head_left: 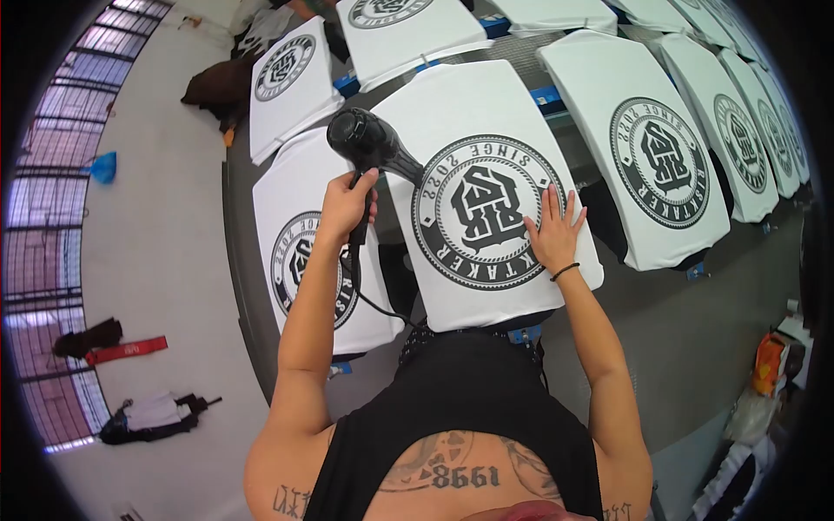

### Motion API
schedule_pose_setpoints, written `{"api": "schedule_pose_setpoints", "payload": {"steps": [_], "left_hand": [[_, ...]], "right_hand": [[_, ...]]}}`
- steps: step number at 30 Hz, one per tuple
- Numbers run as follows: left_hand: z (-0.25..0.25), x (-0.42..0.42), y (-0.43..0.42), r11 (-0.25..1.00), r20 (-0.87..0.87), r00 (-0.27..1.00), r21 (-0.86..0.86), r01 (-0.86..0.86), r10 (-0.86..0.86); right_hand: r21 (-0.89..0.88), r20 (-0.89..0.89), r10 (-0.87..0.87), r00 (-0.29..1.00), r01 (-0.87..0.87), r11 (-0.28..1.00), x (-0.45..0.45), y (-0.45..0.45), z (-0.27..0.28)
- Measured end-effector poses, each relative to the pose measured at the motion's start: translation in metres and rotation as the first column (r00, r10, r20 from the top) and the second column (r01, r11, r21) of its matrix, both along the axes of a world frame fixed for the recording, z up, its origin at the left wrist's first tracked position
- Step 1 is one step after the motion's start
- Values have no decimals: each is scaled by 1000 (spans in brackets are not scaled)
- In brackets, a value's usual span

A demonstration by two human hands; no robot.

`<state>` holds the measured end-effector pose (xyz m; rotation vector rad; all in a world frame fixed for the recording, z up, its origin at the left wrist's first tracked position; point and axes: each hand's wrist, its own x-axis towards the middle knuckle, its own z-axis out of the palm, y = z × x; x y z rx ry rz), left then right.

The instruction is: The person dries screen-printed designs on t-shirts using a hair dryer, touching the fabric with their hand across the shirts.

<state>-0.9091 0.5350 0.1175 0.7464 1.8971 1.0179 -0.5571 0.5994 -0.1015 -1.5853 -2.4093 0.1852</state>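
My left hand [349,207] is wrapped round the handle of a black hair dryer [365,139]. The dryer's nozzle points down and right, at the left edge of a round black print [486,213] on a white T-shirt [460,95]. This shirt is stretched flat over a board in front of me. My right hand [556,230] lies on the shirt with fingers spread, over the right side of the print. A dark band circles my right wrist. From the dryer a black cord [372,304] runs down toward my waist.
More printed white shirts on boards stand to the left [304,174], to the right [582,69] and behind. Grey table surface [599,321] shows between them. Barred windows [61,226] line the left wall. Bags and an orange item [768,365] sit at the far right.
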Motion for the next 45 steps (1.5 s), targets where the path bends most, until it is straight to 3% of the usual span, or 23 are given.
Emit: {"api": "schedule_pose_setpoints", "payload": {"steps": [11,12,21,26,27,29,32,35,41,43,45], "left_hand": [[8,42,-117,996,80,997,-91,8,0],[6,45,-117,997,145,989,-78,14,-2],[-9,64,-44,989,103,986,75,124,-131],[-19,62,10,950,-142,943,41,309,-301],[-12,77,16,957,-84,959,85,277,-271],[-19,86,27,932,-51,940,122,342,-338],[-4,102,25,905,31,910,127,407,-414],[-7,115,6,919,26,924,119,375,-381],[-2,98,-37,917,110,912,92,387,-396],[-6,92,-52,938,-31,943,97,334,-332],[-3,84,-65,944,-56,947,82,320,-317]], "right_hand": [[3,68,-17,998,17,1000,0,0,0],[7,64,-13,998,12,1000,1,-1,-1],[24,1,-45,999,45,999,-2,-6,-4],[-68,-43,-77,996,74,995,-9,-9,-6],[-156,-52,-93,994,83,984,-10,-8,1],[-30,-44,-83,996,82,996,-6,-12,2],[21,-173,-122,977,127,992,-1,-13,7],[45,-258,-112,960,128,991,4,-10,6],[-8,-115,-40,993,39,999,8,-10,12],[-34,-55,-8,998,6,999,7,-12,11],[-58,-68,3,998,-6,998,8,-10,11]]}}
